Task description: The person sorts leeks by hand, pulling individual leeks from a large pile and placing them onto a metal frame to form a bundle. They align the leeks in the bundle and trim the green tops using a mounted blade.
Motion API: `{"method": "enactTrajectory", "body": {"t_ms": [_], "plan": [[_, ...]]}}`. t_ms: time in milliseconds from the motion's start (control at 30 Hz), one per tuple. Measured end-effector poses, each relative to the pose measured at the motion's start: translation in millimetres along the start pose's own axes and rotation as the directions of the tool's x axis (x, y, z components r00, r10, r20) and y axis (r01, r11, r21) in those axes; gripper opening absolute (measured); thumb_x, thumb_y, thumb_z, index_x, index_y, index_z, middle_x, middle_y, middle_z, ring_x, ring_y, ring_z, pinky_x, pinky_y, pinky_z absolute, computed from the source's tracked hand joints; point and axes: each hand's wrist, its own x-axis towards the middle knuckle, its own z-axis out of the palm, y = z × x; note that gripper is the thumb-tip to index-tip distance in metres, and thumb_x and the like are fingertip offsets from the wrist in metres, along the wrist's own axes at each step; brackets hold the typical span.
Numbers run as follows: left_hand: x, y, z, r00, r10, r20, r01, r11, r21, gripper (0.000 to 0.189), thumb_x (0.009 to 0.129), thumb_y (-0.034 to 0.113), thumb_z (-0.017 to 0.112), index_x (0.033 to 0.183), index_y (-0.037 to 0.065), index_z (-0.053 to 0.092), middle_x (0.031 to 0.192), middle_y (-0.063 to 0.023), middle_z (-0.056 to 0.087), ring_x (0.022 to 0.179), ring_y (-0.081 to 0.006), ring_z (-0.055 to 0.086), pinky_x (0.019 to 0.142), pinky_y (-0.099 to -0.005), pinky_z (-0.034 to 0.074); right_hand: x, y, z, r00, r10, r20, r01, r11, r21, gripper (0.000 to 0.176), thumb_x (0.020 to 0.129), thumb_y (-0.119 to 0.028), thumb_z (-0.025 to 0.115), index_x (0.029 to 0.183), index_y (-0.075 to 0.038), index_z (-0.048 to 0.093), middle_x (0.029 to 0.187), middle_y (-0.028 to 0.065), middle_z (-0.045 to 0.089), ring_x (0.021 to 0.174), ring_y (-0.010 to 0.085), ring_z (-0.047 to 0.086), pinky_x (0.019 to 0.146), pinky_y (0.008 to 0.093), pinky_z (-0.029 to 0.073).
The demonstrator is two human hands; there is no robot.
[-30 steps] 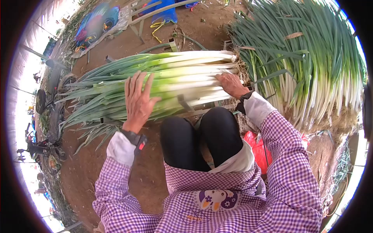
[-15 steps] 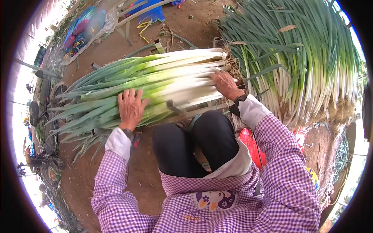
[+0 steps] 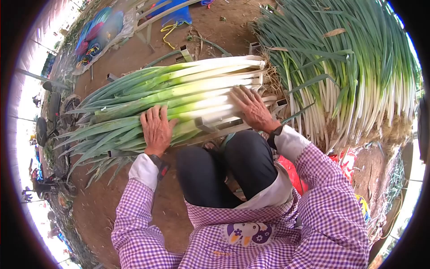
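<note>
A thick pile of long green onions (image 3: 179,89) lies crosswise in front of my knees, green leaves to the left and white stalks with roots to the right. It rests on a low metal frame (image 3: 219,123) with short upright posts. My left hand (image 3: 157,130) is laid on the near side of the leaves, fingers stretched out. On the white stalks toward the root end lies my right hand (image 3: 254,107), palm down with its fingers spread. Neither hand is wrapped round a stalk. The undersides of both palms are hidden.
A larger heap of green onions (image 3: 340,67) lies on the ground to the right. Red plastic (image 3: 293,172) is beside my right knee. At the back are a blue bag (image 3: 179,15), yellow cord (image 3: 168,33) and a bundle of coloured material (image 3: 96,33). Brown soil (image 3: 112,210) surrounds the frame.
My right hand has moved left and slightly down from the root end along the white stalks. My left hand has shifted a little right and down, still on the leaves.
</note>
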Motion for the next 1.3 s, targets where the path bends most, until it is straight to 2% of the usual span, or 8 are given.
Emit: {"method": "enactTrajectory", "body": {"t_ms": [267,400,567,733,867,967,1133,1300], "plan": [[3.5,-17.6,-12.8,0.996,0.073,-0.057,-0.079,0.991,-0.109,0.063,0.090,0.038,0.074,0.140,0.005,0.055,0.140,-0.0143,0.056,0.131,-0.0342,0.049,0.115,-0.0554,0.029,1.0,-0.5,6.8,0.998,0.033,0.046,-0.031,0.999,-0.036,0.077,0.096,-0.046,0.064,0.162,-0.017,0.035,0.168,0.0106,0.031,0.157,0.0317,0.026,0.127,0.0545,0.018],[-10.8,-54.7,-33.1,0.996,0.017,-0.089,-0.014,0.999,0.032,0.063,0.089,0.037,0.073,0.141,0.005,0.055,0.142,-0.0118,0.055,0.137,-0.0317,0.047,0.117,-0.0581,0.027,2.1,-0.1,2.9,0.998,0.028,0.051,-0.027,1.000,-0.006,0.077,0.096,-0.046,0.065,0.161,-0.017,0.036,0.168,0.0092,0.032,0.157,0.0317,0.026,0.126,0.0542,0.020],[-34.3,-121.5,-52.3,0.981,-0.086,-0.173,0.097,0.993,0.061,0.052,0.091,0.034,0.072,0.134,0.009,0.059,0.131,-0.0110,0.058,0.131,-0.0318,0.049,0.114,-0.0539,0.029,2.8,-0.4,5.7,0.998,0.041,0.055,-0.041,0.999,0.004,0.077,0.096,-0.047,0.065,0.161,-0.019,0.036,0.168,0.0080,0.032,0.157,0.0311,0.025,0.126,0.0541,0.020],[-48.9,-105.5,-37.3,0.930,-0.212,-0.302,0.236,0.971,0.044,0.026,0.096,0.032,0.064,0.111,0.010,0.065,0.113,-0.0089,0.061,0.114,-0.0314,0.054,0.102,-0.0488,0.036,3.8,0.2,2.9,0.997,0.039,0.064,-0.039,0.999,0.005,0.076,0.095,-0.044,0.066,0.161,-0.019,0.037,0.168,0.0079,0.033,0.157,0.0314,0.026,0.126,0.0541,0.020],[-44.5,-114.6,-30.8,0.961,-0.196,-0.195,0.224,0.966,0.129,0.022,0.102,0.032,0.059,0.096,0.011,0.062,0.095,-0.0069,0.058,0.097,-0.0298,0.054,0.095,-0.0462,0.038,5.3,0.6,3.1,0.999,0.021,0.043,-0.021,1.000,0.003,0.082,0.090,-0.037,0.074,0.161,-0.018,0.038,0.168,0.0091,0.033,0.156,0.0315,0.027,0.126,0.0531,0.022],[-50.3,-124.8,-6.6,0.970,-0.223,-0.098,0.233,0.966,0.111,0.023,0.102,0.033,0.058,0.094,0.011,0.062,0.094,-0.0080,0.057,0.097,-0.0306,0.054,0.095,-0.0463,0.038,5.7,3.7,7.9,0.997,0.041,0.066,-0.038,0.998,-0.044,0.080,0.092,-0.041,0.071,0.161,-0.018,0.038,0.168,0.0092,0.032,0.157,0.0320,0.026,0.126,0.0531,0.022],[-40.8,-137.5,-1.9,0.974,-0.226,-0.013,0.226,0.968,0.109,0.023,0.103,0.033,0.059,0.107,0.010,0.066,0.107,-0.0096,0.064,0.107,-0.0322,0.057,0.097,-0.0480,0.038,5.0,0.9,-1.5,0.999,0.005,0.042,-0.006,1.000,0.004,0.075,0.096,-0.047,0.065,0.161,-0.023,0.036,0.168,0.0091,0.032,0.156,0.0317,0.027,0.126,0.0564,0.021],[-37.8,-129.1,-18.8,0.925,-0.343,-0.164,0.338,0.939,-0.058,0.033,0.095,0.028,0.071,0.122,0.010,0.064,0.120,-0.0104,0.063,0.121,-0.0347,0.055,0.107,-0.0495,0.038,1.6,7.7,14.1,1.000,-0.013,-0.015,0.012,0.997,-0.081,0.077,0.096,-0.052,0.062,0.161,-0.020,0.036,0.167,0.0105,0.033,0.156,0.0336,0.027,0.125,0.0582,0.023]]}}
